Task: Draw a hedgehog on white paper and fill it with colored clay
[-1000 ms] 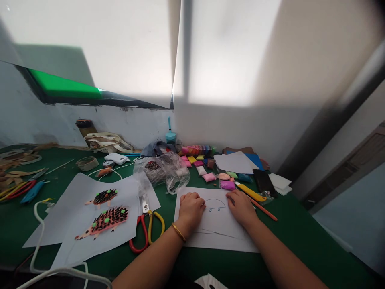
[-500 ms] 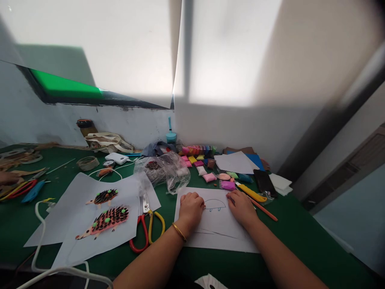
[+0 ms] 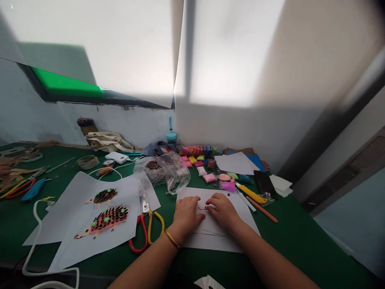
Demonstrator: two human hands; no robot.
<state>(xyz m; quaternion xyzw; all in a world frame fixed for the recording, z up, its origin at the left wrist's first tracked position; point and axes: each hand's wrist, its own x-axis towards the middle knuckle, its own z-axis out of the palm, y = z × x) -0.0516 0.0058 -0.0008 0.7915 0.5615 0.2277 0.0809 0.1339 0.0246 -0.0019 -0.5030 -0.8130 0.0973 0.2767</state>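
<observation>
Plastic bag (image 3: pixel 164 170) with dark clay pieces

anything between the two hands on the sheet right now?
Head view: a small pinkish clay bit lies between the left hand and right hand, on the white sheet.

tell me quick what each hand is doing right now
Left hand: curled, resting on the white paper, holding nothing visible.
Right hand: fingertips pressing a small pinkish clay piece.
</observation>
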